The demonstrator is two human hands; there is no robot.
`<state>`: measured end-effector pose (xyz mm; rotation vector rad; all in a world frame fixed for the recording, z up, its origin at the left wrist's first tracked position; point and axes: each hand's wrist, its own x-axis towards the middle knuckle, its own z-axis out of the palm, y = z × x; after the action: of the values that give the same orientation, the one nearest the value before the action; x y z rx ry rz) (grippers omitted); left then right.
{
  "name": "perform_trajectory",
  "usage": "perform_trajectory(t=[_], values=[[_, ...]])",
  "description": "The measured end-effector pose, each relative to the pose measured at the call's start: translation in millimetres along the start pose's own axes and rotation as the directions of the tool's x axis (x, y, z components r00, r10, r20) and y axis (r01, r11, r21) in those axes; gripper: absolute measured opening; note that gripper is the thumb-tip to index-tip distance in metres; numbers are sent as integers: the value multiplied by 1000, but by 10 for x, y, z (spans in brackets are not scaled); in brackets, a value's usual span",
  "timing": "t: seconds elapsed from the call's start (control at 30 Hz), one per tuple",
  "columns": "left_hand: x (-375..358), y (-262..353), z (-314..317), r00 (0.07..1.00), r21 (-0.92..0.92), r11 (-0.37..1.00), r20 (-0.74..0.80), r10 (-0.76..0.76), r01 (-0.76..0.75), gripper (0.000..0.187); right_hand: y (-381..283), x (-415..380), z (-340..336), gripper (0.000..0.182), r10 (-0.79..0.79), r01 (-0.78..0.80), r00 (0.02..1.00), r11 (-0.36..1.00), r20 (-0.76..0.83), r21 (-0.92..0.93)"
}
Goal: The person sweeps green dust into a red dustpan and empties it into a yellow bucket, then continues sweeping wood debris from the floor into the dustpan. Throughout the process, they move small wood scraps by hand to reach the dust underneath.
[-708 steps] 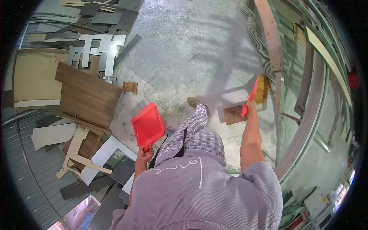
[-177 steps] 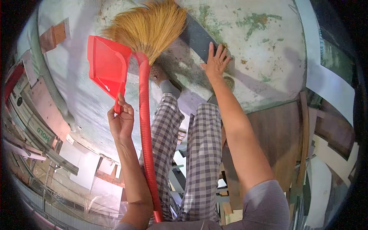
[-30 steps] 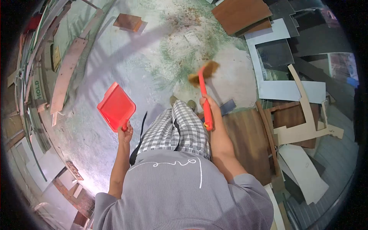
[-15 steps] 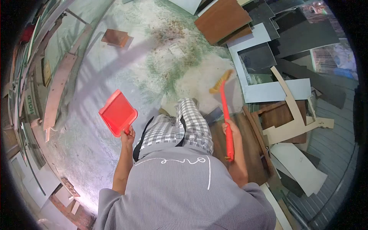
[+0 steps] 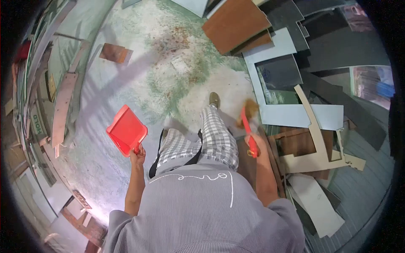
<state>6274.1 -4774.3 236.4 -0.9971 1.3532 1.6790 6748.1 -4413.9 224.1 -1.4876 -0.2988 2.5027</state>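
Note:
My left hand (image 5: 137, 156) is closed round the short handle of a red dustpan (image 5: 128, 130), held out to the left above the floor. The pan's inner face is turned up toward me, and I see nothing lying in it. On the other side, my right hand (image 5: 255, 144) grips the red handle of a hand brush (image 5: 246, 119). Its yellow-brown bristles (image 5: 251, 108) point away from me and are smeared by motion. Both tools are in the air, apart from each other.
The pale floor (image 5: 147, 80) ahead carries brown debris (image 5: 175, 40) and green stains. A small brown board (image 5: 113, 52) lies on it. Stacked panels and offcuts, with a white frame (image 5: 301, 116), crowd the right. Long strips (image 5: 65, 109) line the left.
My right hand has moved slightly forward, and the brush now looks foreshortened. The dustpan has dropped a little lower in view. One leg has stepped forward, with a shoe showing.

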Motion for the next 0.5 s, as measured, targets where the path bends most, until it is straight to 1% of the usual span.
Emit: perform_trajectory(t=[0.03, 0.07, 0.1, 0.13, 0.17, 0.2, 0.23, 0.27, 0.3, 0.33, 0.37, 0.4, 0.43, 0.47, 0.5], values=[[-27, -64, 206, 1000, -63, 998, -27, -10, 8, 29, -201, 108, 2, 14, 8, -8, 1000, 1000, -15, 11], [-9, -164, 464, 999, -141, 990, -45, -17, 11, 28, -472, 296, 21, 13, 75, -75, 993, 997, -89, 6], [-15, -246, 753, 999, -151, 988, -44, -23, 16, 28, -737, 452, 53, 14, 139, -141, 977, 990, -161, -2], [-83, -294, 1013, 999, -231, 973, -36, -24, 15, 27, -1013, 432, 175, 14, 144, -148, 976, 989, -163, -14], [-171, -336, 1211, 999, -308, 951, -39, -25, 12, 28, -1302, 290, 396, 14, 110, -124, 986, 985, -123, -117], [-234, -400, 1375, 998, -322, 947, -57, -27, 7, 28, -1504, 227, 509, 15, 84, -98, 994, 970, -76, -221], [-279, -472, 1539, 1000, -363, 932, -5, -14, 11, 28, -1681, 252, 451, 21, 164, -175, 985, 930, -61, -324], [-328, -532, 1687, 999, -403, 915, 46, 6, 13, 28, -1851, 235, 409, 21, 181, -189, 982, 920, -56, -343], [-402, -594, 1817, 999, -451, 892, 39, -22, 38, 29, -2047, 106, 490, 26, 241, -246, 969, 896, -61, -370], [-430, -707, 1816, 999, -471, 882, 29, -14, 26, 29, -2193, -17, 540, 32, 295, -296, 953, 868, -67, -398], [-429, -802, 1829, 997, -481, 875, 82, -15, 52, 30, -2317, -132, 574, 32, 303, -300, 951, 856, -63, -420], [-406, -869, 1893, 989, -493, 867, 145, -6, 77, 31, -2442, -225, 618, 36, 305, -336, 942, 815, -144, -472], [-425, -965, 1950, 987, -507, 858, 158, -5, 85, 33, -2562, -232, 662, 40, 294, -367, 930, 770, -220, -522], [-446, -1061, 1990, 987, -535, 841, 159, 15, 74, 33, -2632, -154, 661, 40, 289, -356, 934, 754, -208, -552], [-476, -1178, 1988, 990, -533, 843, 144, 1, 76, 33, -2639, -30, 584, 41, 249, -337, 941, 731, -228, -594]])
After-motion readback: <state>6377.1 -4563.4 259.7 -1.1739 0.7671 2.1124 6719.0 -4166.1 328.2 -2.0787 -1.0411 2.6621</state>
